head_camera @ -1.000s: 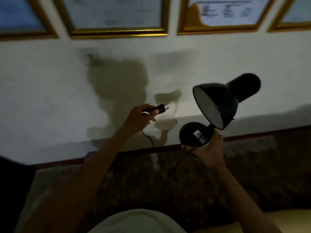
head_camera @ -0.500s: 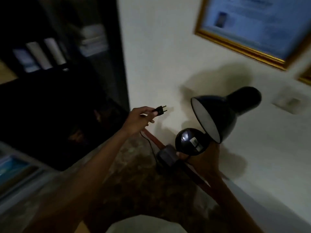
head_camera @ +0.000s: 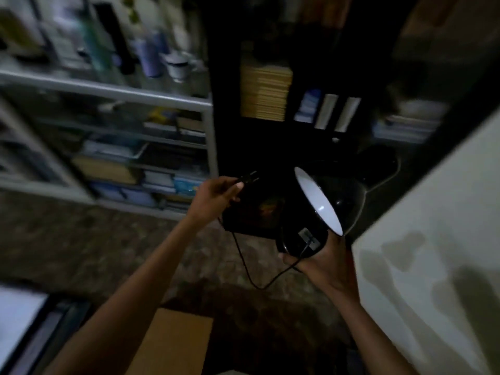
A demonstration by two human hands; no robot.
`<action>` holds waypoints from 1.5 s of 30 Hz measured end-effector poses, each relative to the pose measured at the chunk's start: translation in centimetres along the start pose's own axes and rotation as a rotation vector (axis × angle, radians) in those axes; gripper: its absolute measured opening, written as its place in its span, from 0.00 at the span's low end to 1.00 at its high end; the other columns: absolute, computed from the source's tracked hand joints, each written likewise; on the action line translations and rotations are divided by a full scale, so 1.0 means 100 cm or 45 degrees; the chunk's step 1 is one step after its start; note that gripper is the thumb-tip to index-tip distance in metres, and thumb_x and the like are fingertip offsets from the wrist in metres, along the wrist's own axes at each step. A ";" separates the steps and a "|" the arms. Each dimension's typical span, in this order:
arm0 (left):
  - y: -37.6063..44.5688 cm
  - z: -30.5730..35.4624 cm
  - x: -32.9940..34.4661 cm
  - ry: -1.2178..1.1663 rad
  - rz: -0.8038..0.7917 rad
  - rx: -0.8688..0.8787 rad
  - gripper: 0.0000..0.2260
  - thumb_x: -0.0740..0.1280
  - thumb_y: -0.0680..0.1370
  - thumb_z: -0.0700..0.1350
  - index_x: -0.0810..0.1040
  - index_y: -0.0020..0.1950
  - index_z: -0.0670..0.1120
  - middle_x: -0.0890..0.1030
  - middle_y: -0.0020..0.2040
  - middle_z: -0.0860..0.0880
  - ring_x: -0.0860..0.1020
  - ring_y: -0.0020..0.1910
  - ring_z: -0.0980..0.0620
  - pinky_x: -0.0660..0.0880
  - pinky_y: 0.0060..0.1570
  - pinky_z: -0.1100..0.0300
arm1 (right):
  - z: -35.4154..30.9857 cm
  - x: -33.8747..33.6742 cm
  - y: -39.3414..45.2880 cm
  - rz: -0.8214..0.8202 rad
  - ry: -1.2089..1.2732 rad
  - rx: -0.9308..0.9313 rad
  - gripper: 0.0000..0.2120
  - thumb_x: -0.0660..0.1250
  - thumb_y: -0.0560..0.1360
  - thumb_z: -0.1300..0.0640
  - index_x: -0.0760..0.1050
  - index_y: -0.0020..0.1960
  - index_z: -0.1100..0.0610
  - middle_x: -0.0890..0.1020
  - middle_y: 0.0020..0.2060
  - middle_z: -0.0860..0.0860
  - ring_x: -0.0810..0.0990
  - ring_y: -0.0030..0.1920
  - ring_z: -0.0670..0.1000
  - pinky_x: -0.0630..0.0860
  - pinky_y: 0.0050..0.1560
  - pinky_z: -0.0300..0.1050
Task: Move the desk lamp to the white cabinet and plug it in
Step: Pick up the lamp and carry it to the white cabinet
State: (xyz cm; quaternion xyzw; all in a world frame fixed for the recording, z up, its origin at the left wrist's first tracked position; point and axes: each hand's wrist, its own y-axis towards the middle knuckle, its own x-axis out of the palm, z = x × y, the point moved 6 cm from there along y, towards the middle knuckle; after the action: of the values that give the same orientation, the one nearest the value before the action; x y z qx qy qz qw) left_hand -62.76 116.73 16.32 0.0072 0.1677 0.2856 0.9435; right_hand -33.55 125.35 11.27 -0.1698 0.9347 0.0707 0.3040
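A black desk lamp (head_camera: pixel 338 201) with a white inner shade is held up in mid-air at the centre right. My right hand (head_camera: pixel 322 263) grips its round black base from below. My left hand (head_camera: pixel 216 196) is closed on the lamp's black plug (head_camera: pixel 247 177), prongs pointing up and to the right. The black cord (head_camera: pixel 253 277) hangs in a loop between the plug and the base. A white-framed glass cabinet (head_camera: pixel 208 131) with shelves of books and bottles stands at the left, beyond my left hand.
A dark bookshelf (head_camera: pixel 297 104) with stacked papers and binders stands behind the lamp. A white wall (head_camera: pixel 433 253) runs along the right. A brown cardboard piece (head_camera: pixel 176 342) lies on the patterned floor near me. A pale object (head_camera: pixel 16 315) is at the bottom left.
The view has swung left from the wall with framed pictures to the shelves and cabinet. Both hands keep their hold on the plug and lamp base, roughly the same distance apart.
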 end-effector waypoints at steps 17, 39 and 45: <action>-0.051 -0.005 -0.165 0.187 0.955 -0.348 0.08 0.70 0.79 0.50 0.84 0.56 0.51 0.86 0.46 0.56 0.84 0.36 0.61 0.74 0.32 0.72 | -0.172 0.184 0.145 -0.778 -0.045 -0.597 0.58 0.81 0.43 0.32 0.71 0.66 0.59 0.73 0.62 0.58 0.75 0.66 0.60 0.78 0.62 0.54; 0.003 -0.035 -0.448 0.265 1.512 -0.304 0.09 0.71 0.78 0.51 0.84 0.57 0.53 0.86 0.47 0.53 0.85 0.38 0.55 0.78 0.37 0.67 | -0.469 0.471 0.212 -1.108 0.048 -1.078 0.64 0.80 0.42 0.30 0.69 0.73 0.54 0.72 0.66 0.56 0.73 0.69 0.60 0.78 0.66 0.53; 0.020 -0.062 -0.521 0.293 1.607 -0.357 0.12 0.70 0.78 0.50 0.83 0.59 0.48 0.86 0.48 0.51 0.84 0.38 0.57 0.75 0.34 0.70 | -0.531 0.561 0.211 -1.227 0.099 -1.118 0.65 0.76 0.41 0.27 0.67 0.74 0.53 0.69 0.66 0.53 0.71 0.70 0.56 0.76 0.66 0.50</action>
State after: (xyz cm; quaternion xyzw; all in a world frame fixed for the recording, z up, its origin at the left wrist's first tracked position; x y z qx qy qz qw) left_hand -106.45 89.66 26.91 -0.0492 0.1922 0.8025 0.5627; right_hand -112.62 117.11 21.41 -0.6805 0.6485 0.2955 0.1702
